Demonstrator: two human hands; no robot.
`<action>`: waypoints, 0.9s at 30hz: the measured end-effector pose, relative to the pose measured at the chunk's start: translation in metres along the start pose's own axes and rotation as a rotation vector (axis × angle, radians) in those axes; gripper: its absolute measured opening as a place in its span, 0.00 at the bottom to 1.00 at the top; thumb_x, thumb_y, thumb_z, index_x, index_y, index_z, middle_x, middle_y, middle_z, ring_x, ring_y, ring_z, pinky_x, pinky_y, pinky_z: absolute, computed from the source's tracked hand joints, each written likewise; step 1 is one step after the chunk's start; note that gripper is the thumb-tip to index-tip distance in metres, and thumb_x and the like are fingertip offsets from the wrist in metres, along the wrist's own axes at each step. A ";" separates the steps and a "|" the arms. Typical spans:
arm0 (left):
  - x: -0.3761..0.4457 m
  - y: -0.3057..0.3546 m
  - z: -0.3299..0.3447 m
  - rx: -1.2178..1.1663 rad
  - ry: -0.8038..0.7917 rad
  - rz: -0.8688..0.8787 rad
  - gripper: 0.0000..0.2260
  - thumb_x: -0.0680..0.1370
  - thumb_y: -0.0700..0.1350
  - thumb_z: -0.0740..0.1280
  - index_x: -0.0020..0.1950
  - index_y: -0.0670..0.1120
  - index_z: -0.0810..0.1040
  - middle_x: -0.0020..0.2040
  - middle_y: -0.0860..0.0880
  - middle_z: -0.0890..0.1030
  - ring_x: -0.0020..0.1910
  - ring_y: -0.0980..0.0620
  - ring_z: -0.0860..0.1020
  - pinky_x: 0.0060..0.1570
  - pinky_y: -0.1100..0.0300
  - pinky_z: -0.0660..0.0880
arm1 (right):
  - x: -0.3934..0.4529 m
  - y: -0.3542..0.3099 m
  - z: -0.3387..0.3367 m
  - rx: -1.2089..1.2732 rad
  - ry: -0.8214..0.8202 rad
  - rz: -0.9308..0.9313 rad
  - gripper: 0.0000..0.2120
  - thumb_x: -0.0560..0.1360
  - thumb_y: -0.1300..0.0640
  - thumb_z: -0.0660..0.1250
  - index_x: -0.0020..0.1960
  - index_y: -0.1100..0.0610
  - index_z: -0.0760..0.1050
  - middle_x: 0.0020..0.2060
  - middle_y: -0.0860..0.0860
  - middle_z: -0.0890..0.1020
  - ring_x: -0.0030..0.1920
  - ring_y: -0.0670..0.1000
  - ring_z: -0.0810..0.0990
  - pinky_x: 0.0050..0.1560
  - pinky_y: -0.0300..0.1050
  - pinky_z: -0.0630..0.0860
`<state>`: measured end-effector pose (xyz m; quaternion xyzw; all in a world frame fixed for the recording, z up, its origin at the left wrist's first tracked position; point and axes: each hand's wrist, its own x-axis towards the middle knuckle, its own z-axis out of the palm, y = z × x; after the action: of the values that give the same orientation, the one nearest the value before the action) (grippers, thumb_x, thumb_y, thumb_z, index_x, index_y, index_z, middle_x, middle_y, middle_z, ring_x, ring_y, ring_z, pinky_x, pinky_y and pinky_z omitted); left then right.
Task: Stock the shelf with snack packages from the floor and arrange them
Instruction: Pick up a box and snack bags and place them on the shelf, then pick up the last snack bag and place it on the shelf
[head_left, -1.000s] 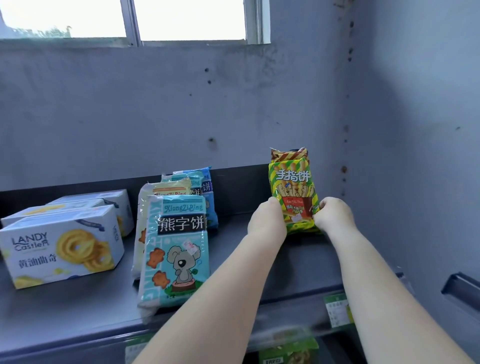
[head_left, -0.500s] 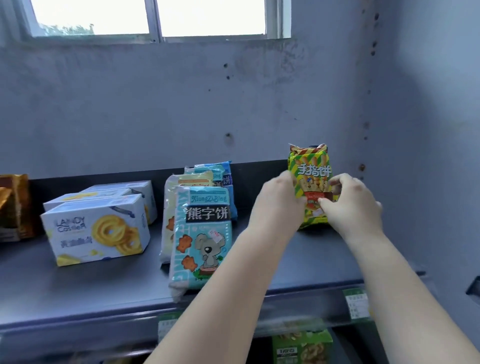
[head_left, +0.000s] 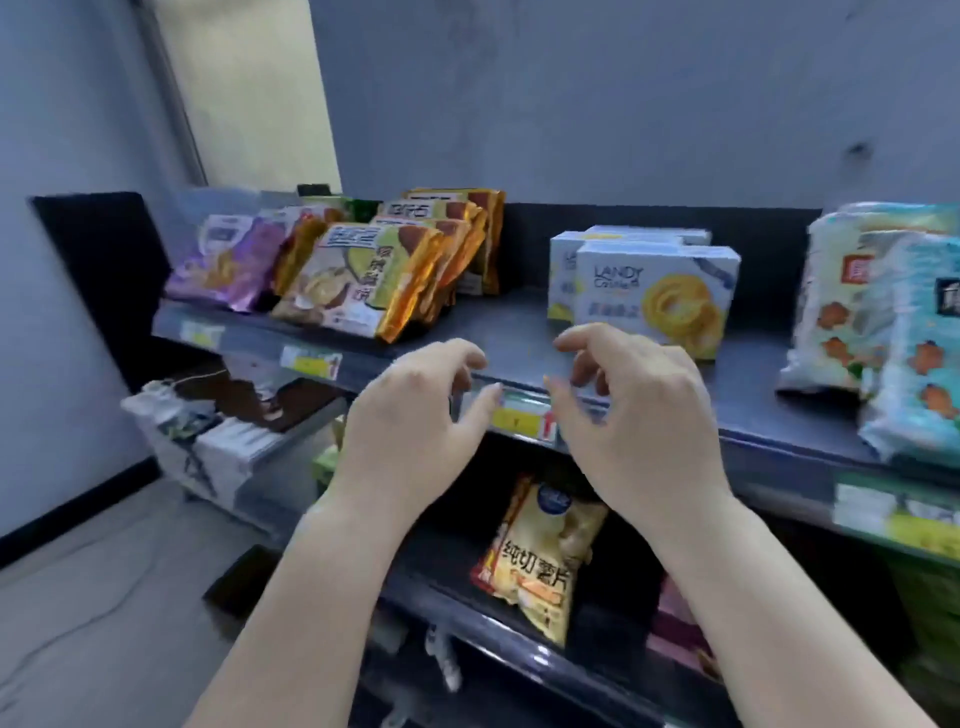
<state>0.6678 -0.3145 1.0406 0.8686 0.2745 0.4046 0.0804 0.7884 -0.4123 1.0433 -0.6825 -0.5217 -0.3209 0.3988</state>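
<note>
While both hands, left hand (head_left: 415, 415) and right hand (head_left: 639, 410), hover empty with fingers loosely curled, nothing is held. Gold packets (head_left: 395, 280) apparently overhang the shelf (head_left: 519, 322) edge; a brush could topple them.

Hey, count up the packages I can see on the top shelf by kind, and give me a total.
Purple bags: 1
Gold-edged bags: 4, the back ones overlapping
White cookie boxes: 2
Pale blue bear-biscuit bags: 2, cut off at the frame edge
Total: 9 clearly visible; both hands hold nothing.
</note>
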 end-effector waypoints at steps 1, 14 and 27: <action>-0.010 -0.029 -0.011 0.027 -0.004 -0.074 0.08 0.75 0.50 0.66 0.52 0.50 0.76 0.41 0.55 0.77 0.42 0.51 0.76 0.44 0.55 0.76 | -0.003 -0.022 0.020 0.021 -0.046 -0.059 0.10 0.67 0.53 0.65 0.46 0.55 0.78 0.33 0.48 0.81 0.34 0.53 0.81 0.41 0.47 0.75; -0.212 -0.334 -0.116 0.215 -0.220 -0.882 0.06 0.75 0.50 0.64 0.49 0.50 0.77 0.40 0.55 0.77 0.44 0.50 0.77 0.42 0.59 0.72 | -0.109 -0.252 0.275 0.416 -0.926 -0.065 0.06 0.73 0.51 0.65 0.48 0.51 0.76 0.38 0.45 0.78 0.43 0.52 0.78 0.43 0.45 0.74; -0.357 -0.561 -0.023 0.035 -0.354 -1.573 0.04 0.74 0.48 0.65 0.46 0.50 0.76 0.41 0.52 0.76 0.50 0.47 0.79 0.47 0.59 0.72 | -0.255 -0.326 0.557 0.340 -1.634 0.181 0.10 0.75 0.52 0.64 0.54 0.55 0.76 0.43 0.48 0.77 0.51 0.54 0.78 0.52 0.50 0.76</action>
<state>0.2331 -0.0403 0.6181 0.4733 0.7951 0.0816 0.3703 0.4215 0.0064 0.6289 -0.6699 -0.6312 0.3906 0.0170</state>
